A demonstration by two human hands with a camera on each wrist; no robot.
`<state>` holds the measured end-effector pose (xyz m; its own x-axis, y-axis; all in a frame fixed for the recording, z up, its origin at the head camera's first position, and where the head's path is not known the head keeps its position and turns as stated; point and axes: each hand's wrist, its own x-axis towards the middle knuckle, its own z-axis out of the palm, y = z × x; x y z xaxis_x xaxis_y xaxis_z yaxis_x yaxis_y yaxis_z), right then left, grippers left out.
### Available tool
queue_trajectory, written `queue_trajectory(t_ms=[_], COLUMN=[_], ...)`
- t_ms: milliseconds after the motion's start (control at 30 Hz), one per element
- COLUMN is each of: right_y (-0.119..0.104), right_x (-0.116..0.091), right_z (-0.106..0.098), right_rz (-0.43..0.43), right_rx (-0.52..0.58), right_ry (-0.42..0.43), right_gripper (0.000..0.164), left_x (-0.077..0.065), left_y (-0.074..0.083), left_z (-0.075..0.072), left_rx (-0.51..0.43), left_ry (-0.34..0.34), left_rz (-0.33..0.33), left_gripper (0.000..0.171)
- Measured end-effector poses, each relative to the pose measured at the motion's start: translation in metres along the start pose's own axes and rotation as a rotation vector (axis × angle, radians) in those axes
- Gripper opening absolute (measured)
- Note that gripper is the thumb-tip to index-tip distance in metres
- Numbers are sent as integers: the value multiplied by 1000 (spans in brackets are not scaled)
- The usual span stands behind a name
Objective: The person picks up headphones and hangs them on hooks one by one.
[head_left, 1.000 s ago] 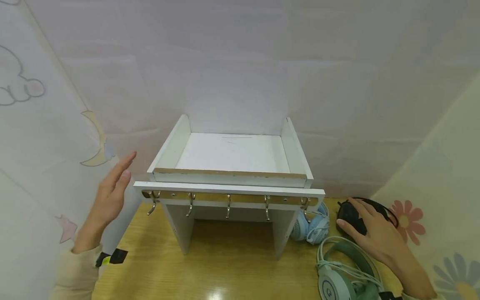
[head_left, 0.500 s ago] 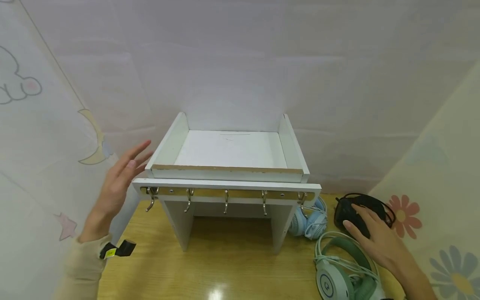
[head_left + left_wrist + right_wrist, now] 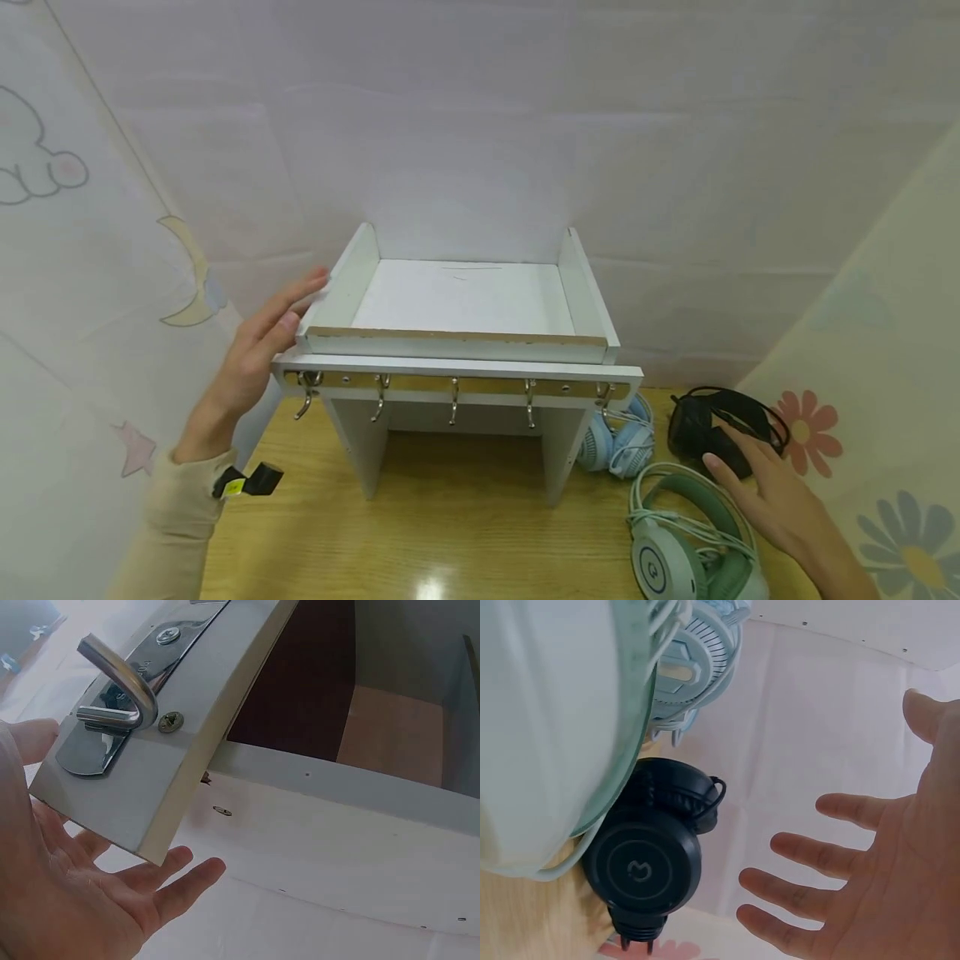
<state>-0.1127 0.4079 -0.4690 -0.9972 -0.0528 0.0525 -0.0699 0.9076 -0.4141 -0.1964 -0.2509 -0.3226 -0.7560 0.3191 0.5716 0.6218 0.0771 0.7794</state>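
Note:
A white shelf (image 3: 465, 300) with a front board carrying several metal hooks (image 3: 454, 400) stands on the wooden table. My left hand (image 3: 247, 358) is at the shelf's left side, fingers nearly straight. In the left wrist view, the fingers (image 3: 191, 889) extend past the end of the hook board (image 3: 142, 791); whether they touch it I cannot tell. Over the black headphones (image 3: 693, 429) at the right hovers my right hand (image 3: 776, 500). The right wrist view shows its fingers (image 3: 817, 855) spread and apart from the black headphones (image 3: 641, 859).
Green headphones (image 3: 663, 558) with a bundled cable lie in front of the black pair. Light blue headphones (image 3: 630, 446) sit beside the shelf's right leg (image 3: 566, 458). A pale wall covering (image 3: 480, 125) rises behind the shelf and on both sides.
My left hand has moved right and slightly up, from beside the wall to the shelf's left side. My right hand has shifted slightly toward me and right, over the black headphones.

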Motion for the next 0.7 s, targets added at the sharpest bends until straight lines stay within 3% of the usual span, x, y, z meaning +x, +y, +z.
queue_trajectory(t_ms=[200,333,467,700], right_y=[7,14,22,36], right_x=[-3,-6,-7,-11], right_z=[4,12,23,47], right_rz=[50,93,167,212], right_rx=[-13,-10,43,106], right_ry=[-43,-72,-153,-205], right_gripper=[78,81,87,89], left_x=[2,1,-2,-14], left_y=[-2,-4,-2,4], left_z=[3,2,0,-7], left_rx=[-37,-70,-77,-109], left_ry=[-19,-20,-24,-42], left_rz=[54,8,-36,-29], left_gripper=[46,46,47,48])
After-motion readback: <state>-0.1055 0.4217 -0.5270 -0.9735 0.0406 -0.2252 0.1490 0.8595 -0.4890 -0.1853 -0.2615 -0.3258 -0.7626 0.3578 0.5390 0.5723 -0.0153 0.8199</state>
